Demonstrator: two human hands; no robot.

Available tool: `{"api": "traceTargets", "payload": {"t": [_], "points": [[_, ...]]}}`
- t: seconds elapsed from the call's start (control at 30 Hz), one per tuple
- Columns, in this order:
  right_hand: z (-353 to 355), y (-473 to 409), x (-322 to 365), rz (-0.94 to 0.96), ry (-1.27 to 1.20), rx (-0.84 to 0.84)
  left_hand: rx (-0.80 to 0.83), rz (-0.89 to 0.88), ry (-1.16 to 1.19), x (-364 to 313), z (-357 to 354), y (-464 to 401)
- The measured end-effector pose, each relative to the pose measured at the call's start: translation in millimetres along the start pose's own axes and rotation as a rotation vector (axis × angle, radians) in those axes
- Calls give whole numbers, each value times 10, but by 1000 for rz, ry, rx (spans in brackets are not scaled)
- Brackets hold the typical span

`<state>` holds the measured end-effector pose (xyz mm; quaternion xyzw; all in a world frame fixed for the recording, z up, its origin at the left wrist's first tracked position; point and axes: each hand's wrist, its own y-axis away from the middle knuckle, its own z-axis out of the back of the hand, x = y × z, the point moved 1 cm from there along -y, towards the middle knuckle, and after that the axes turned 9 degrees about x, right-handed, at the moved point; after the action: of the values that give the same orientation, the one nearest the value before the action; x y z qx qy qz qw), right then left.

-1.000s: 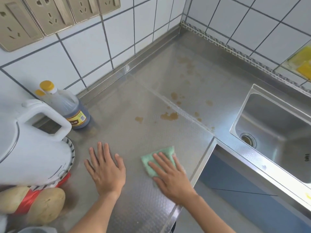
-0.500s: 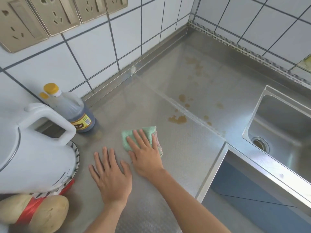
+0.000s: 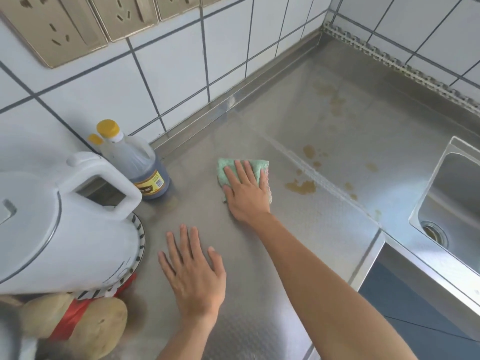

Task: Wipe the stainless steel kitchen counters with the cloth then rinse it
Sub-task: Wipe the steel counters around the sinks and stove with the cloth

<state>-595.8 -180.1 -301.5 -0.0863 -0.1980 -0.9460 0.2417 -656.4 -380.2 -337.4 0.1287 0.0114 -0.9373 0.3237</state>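
A folded green cloth (image 3: 257, 166) lies on the stainless steel counter (image 3: 298, 242), a little right of a dark sauce bottle. My right hand (image 3: 245, 190) presses flat on the cloth with straight, spread fingers. My left hand (image 3: 193, 274) rests flat on the bare counter nearer to me, palm down and holding nothing. Brown stains (image 3: 302, 187) sit on the steel just right of the cloth. More stains (image 3: 332, 100) spread toward the back corner.
A dark sauce bottle (image 3: 145, 167) with a yellow cap stands by the tiled wall. A white rice cooker (image 3: 57, 229) and potatoes (image 3: 96, 326) in a red bag fill the left. The sink (image 3: 452, 203) with its drain lies at the right. Wall sockets (image 3: 52, 27) sit above.
My right hand has slid the cloth from the counter's front edge leftward and then away from me, toward the wall. My left hand has stayed flat on the counter.
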Motion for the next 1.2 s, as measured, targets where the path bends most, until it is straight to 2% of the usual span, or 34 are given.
{"api": "traceTargets", "payload": {"t": [0.1, 0.2, 0.33, 0.43, 0.63, 0.77, 0.87, 0.93, 1.0, 1.2], "points": [[-157, 147, 192, 202, 73, 23, -10, 10, -17, 82, -18, -48], [-327, 743, -107, 393, 123, 52, -5, -10, -28, 99, -23, -56], [-399, 1384, -599, 383, 168, 98, 5, -4, -10, 99, 3, -45], [-236, 1002, -542, 285, 132, 76, 2, 0, -8, 84, 30, -49], [231, -700, 33, 40, 13, 22, -29, 16, -7, 76, -10, -59], [207, -1105, 500, 54, 7, 45, -32, 13, -29, 83, -36, -61], [51, -745, 547, 240, 67, 23, -32, 16, -27, 72, -18, -55], [-91, -280, 400, 387, 106, 46, -27, 14, -23, 65, 0, -56], [-240, 269, 132, 458, 113, 72, -25, 13, -29, 59, 2, -55], [-286, 1627, -1021, 261, 133, 119, -14, 24, 7, 53, 44, -38]]}}
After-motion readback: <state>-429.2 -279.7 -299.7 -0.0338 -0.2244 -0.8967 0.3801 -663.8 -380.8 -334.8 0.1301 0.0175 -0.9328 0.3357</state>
